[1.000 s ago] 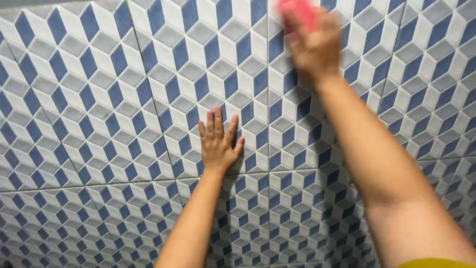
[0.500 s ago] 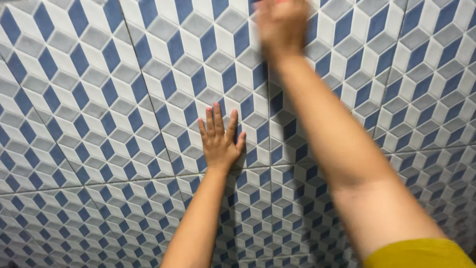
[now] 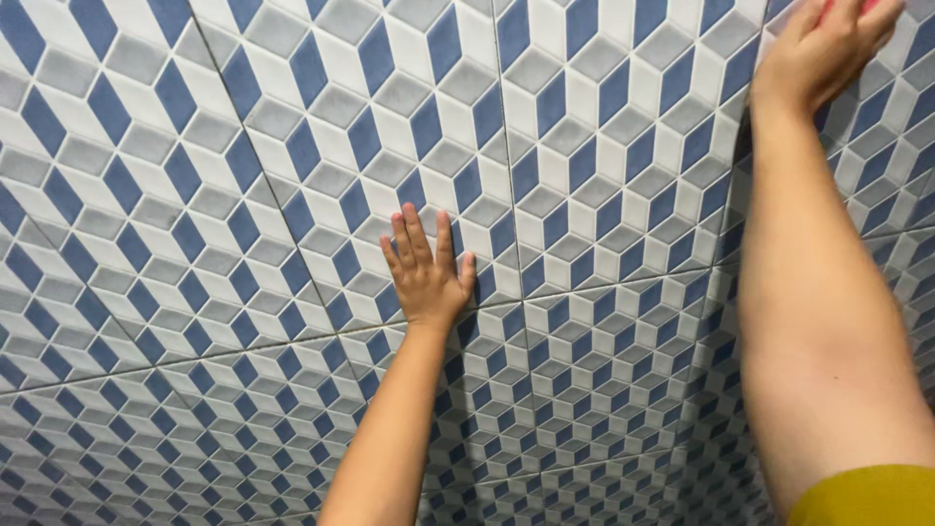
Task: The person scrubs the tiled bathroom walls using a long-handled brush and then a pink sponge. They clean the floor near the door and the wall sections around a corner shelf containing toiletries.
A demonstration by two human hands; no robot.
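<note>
My left hand (image 3: 425, 270) lies flat against the tiled wall (image 3: 243, 195), fingers together and pointing up, holding nothing. My right hand (image 3: 826, 47) reaches high at the top right corner and presses a pink sponge or cloth (image 3: 836, 8) against the wall; only a sliver of the pink thing shows above my fingers at the frame's edge. My right forearm runs down the right side, ending in a mustard-yellow sleeve (image 3: 872, 497).
The wall is covered in large tiles with a blue, grey and white cube pattern. Thin grout lines (image 3: 292, 336) cross it, one roughly horizontal below my left hand and others running upward.
My right hand swept from the top centre leftward, then far to the top right with the pink thing. My left hand stayed flat on the wall.
</note>
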